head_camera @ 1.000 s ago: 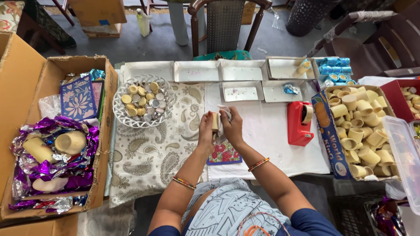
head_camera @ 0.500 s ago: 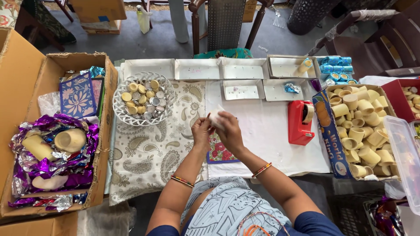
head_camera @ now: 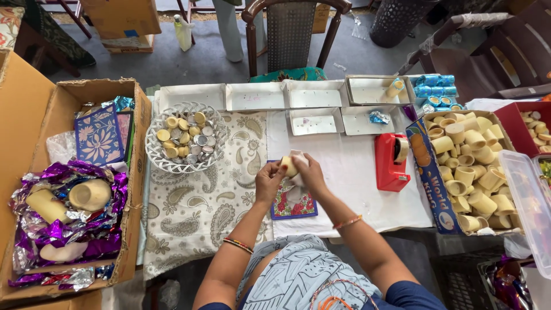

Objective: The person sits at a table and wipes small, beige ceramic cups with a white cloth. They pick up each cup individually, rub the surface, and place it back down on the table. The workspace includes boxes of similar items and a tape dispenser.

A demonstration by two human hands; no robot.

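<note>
Seen from above, at a cloth-covered bench [head_camera: 356, 189]: left hand [head_camera: 268, 182] and right hand [head_camera: 310, 172] meeting over the middle, both clenched on one small cream cup [head_camera: 290, 167] held tilted just above the cloth, with a scrap of white wrapping [head_camera: 297, 179] against the right palm. Fingers of each grip curled round the cup from opposite sides, thumbs on top. Bangles on both wrists. Directly beneath the hands, a small floral card [head_camera: 293, 205] with a blue border, lying flat on the white cloth.

To the left of the hands, resting on the paisley runner [head_camera: 195, 212], a white lattice bowl [head_camera: 158, 158] filled with small gold and silver rounds. Along the far edge, a row of shallow white trays [head_camera: 255, 96], one at the far right holding a cream cup, with blue foil rolls [head_camera: 433, 86] beside it. To the right of the hands, well apart, a red tape dispenser [head_camera: 390, 163], and just beyond it an open carton [head_camera: 425, 172] heaped with more cream cups. At far left, a brown cardboard box [head_camera: 135, 172] holding purple foil [head_camera: 63, 229], two large cream cups and a blue patterned card [head_camera: 99, 135]. Beyond the bench, a dark wooden chair [head_camera: 293, 28] on the grey floor.
</note>
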